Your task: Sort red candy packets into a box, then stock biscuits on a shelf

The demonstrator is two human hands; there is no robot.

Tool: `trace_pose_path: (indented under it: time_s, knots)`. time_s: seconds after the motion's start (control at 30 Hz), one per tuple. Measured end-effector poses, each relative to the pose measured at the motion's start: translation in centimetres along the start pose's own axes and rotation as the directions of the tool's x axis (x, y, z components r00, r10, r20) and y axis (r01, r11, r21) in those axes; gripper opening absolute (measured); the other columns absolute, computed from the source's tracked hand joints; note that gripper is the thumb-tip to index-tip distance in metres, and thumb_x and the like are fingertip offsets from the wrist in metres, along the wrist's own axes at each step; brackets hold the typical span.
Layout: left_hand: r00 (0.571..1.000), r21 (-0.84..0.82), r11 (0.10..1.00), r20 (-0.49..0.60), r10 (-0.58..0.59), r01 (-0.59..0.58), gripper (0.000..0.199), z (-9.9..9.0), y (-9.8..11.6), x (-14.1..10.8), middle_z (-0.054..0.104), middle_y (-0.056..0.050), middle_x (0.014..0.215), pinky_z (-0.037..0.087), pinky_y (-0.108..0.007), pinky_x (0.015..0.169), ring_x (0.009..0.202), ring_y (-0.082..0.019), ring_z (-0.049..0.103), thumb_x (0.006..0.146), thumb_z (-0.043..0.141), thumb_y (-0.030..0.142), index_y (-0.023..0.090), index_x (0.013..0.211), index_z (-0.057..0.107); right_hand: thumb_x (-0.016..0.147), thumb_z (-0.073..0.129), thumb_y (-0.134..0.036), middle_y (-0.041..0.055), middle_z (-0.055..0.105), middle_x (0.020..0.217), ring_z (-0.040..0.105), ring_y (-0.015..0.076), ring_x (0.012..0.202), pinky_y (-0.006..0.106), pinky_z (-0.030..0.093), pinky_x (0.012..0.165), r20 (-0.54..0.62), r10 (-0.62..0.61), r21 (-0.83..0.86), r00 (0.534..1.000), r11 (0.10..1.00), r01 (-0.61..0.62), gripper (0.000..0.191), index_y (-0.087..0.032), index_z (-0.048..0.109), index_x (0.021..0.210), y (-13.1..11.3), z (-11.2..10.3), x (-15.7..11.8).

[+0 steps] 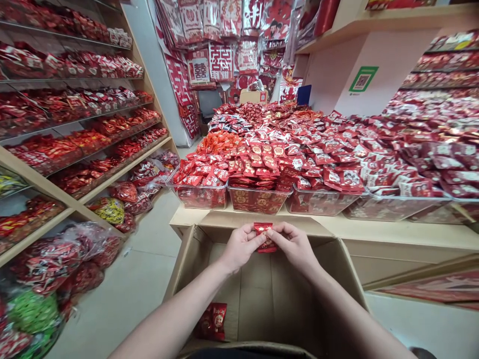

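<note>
Between my hands is a small red candy packet (265, 245) with gold print, held above an open cardboard box (258, 284). My left hand (241, 245) pinches its left side with thumb and fingers. On the right side, my right hand (294, 244) grips the same packet, thumb across its front. Several more red packets (217, 321) lie at the bottom left of the box, partly hidden by my left forearm. Just beyond the box, a clear plastic bin (260, 199) is heaped with similar red and gold packets.
Other clear bins (324, 202) piled with red packets line the wooden counter (202, 215). On the left, a shelf unit (80, 209) is stocked with red packets, and bulging plastic bags (56, 259) sit on the floor (155, 249). Red decorations (220, 61) hang at the back.
</note>
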State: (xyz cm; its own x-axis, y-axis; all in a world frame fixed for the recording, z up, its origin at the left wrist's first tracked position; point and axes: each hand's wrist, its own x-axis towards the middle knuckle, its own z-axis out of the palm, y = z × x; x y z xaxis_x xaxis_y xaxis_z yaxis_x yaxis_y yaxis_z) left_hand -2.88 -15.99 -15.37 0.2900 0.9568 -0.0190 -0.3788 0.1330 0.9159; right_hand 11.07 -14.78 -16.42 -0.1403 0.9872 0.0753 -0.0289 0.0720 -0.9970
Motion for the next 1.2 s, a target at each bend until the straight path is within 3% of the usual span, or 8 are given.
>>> trace_pose_path:
  time_s: [0.2,0.33,0.43,0.6,0.8,0.9,1.07,1.2]
  knots:
    - [0.995,0.028,1.0,-0.097,0.008,-0.005,0.028,-0.1,0.1,-0.3,0.066,-0.006,0.089,0.046,-0.031,0.08,0.085,-0.017,0.06,0.064,0.068,0.022,0.012,0.088,0.058,0.07,0.059,-0.04,0.0021,0.059,0.073,0.055,0.0139,0.063,0.027,0.047,0.059,0.076,-0.03,0.041,0.997,0.999,0.026,0.026,-0.017,0.058,0.082,-0.2,0.3,-0.5]
    - [0.997,0.083,0.996,-0.073,0.03,-0.024,0.028,-0.2,0.3,-0.6,0.065,-0.003,0.083,0.047,-0.026,0.073,0.077,-0.013,0.059,0.062,0.069,0.022,0.014,0.086,0.057,0.071,0.057,-0.041,0.0009,0.053,0.068,0.052,0.013,0.062,0.026,0.047,0.057,0.128,-0.069,0.036,0.989,0.997,0.065,0.024,-0.017,0.06,0.07,-0.6,0.4,-0.7]
    - [0.998,0.202,0.978,-0.047,0.05,-0.04,0.028,-0.4,0.7,-0.7,0.064,-0.003,0.082,0.045,-0.025,0.069,0.074,-0.013,0.058,0.065,0.066,0.026,0.016,0.09,0.06,0.07,0.059,-0.04,0.0004,0.05,0.066,0.05,0.012,0.06,0.025,0.046,0.055,0.152,-0.068,0.052,0.986,0.997,0.061,0.024,-0.016,0.062,0.067,-0.6,0.3,-0.8]
    - [0.995,0.412,0.911,-0.073,0.064,-0.028,0.019,-0.6,1.2,-0.7,0.063,-0.003,0.071,0.042,-0.024,0.065,0.066,-0.013,0.054,0.068,0.062,0.033,0.016,0.074,0.068,0.067,0.064,-0.034,-0.0001,0.05,0.065,0.049,0.0113,0.061,0.026,0.044,0.057,0.16,-0.101,0.054,0.982,0.994,0.094,0.019,-0.016,0.062,0.063,-0.1,0.5,-0.9]
    - [0.979,0.437,0.894,-0.12,0.162,-0.095,0.024,-1.0,0.9,-0.6,0.049,0.001,0.064,0.037,-0.02,0.05,0.053,-0.008,0.045,0.073,0.055,0.035,0.014,0.067,0.065,0.066,0.064,-0.039,0.0023,0.059,0.072,0.056,0.0139,0.065,0.028,0.048,0.058,0.241,0.066,0.212,0.968,0.97,-0.119,0.028,-0.017,0.055,0.082,0.3,1.5,-1.3]
    - [0.982,0.403,0.912,-0.127,0.139,-0.077,0.022,-1.3,0.8,-0.5,0.051,0.0,0.065,0.039,-0.021,0.052,0.055,-0.009,0.046,0.073,0.056,0.035,0.015,0.077,0.063,0.069,0.06,-0.041,0.0007,0.057,0.065,0.054,0.0126,0.059,0.026,0.047,0.052,0.272,0.07,0.111,0.96,0.988,-0.104,0.027,-0.016,0.052,0.077,0.4,1.5,-1.3]
    - [0.984,0.542,0.833,-0.053,0.172,-0.116,0.018,-1.6,1.2,-0.5,0.055,-0.003,0.072,0.04,-0.022,0.063,0.068,-0.012,0.051,0.066,0.064,0.029,0.014,0.076,0.067,0.073,0.056,-0.035,0.0031,0.058,0.071,0.053,0.0142,0.065,0.025,0.045,0.06,0.239,-0.076,-0.249,0.968,0.959,0.136,0.019,-0.016,0.055,0.076,0.2,1.0,-1.2]
    - [0.983,0.361,0.931,-0.148,0.109,-0.048,0.018,-1.1,1.1,-0.6,0.051,0.0,0.062,0.038,-0.021,0.054,0.057,-0.008,0.047,0.065,0.064,0.031,0.013,0.067,0.067,0.076,0.053,-0.032,0.0041,0.061,0.075,0.054,0.0142,0.066,0.024,0.044,0.06,0.253,-0.123,-0.299,0.96,0.933,0.199,0.017,-0.016,0.057,0.081,-0.2,0.8,-1.1]
